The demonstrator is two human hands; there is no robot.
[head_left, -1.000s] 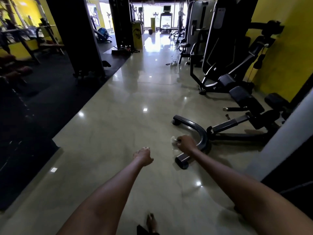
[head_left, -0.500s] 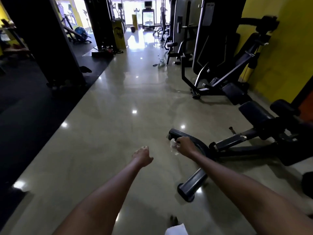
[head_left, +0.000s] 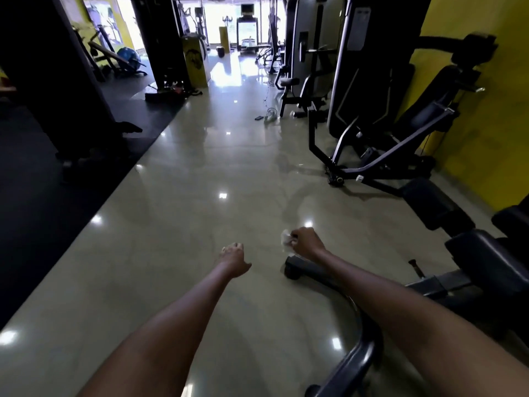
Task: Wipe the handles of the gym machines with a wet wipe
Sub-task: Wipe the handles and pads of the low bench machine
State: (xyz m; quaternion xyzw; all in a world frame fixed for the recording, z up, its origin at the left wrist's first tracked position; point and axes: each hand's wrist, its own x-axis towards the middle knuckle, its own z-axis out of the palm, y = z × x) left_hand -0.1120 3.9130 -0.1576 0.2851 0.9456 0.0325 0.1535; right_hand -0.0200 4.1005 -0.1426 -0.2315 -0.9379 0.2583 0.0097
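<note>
My right hand (head_left: pixel 306 242) is held out over the floor and grips a crumpled white wet wipe (head_left: pixel 286 238) that sticks out on its left side. My left hand (head_left: pixel 233 255) is stretched out beside it, fingers curled into a loose fist with nothing in it. A black curved base bar (head_left: pixel 363 336) of a bench machine lies on the floor under my right forearm. A black weight machine (head_left: pixel 372 90) with arms and a padded seat stands ahead on the right by the yellow wall.
Glossy beige tile floor (head_left: pixel 200 224) runs straight ahead. Black rubber mat (head_left: pixel 43 202) and dark pillars lie left. More black machines (head_left: pixel 303 67) line the right side. Small items and a cable (head_left: pixel 269 114) lie on the floor. Black bench pads (head_left: pixel 486 253) are near right.
The view has moved forward along the aisle. The curved base bar has slid down toward me, and both hands stay stretched out, the right still gripping the wipe.
</note>
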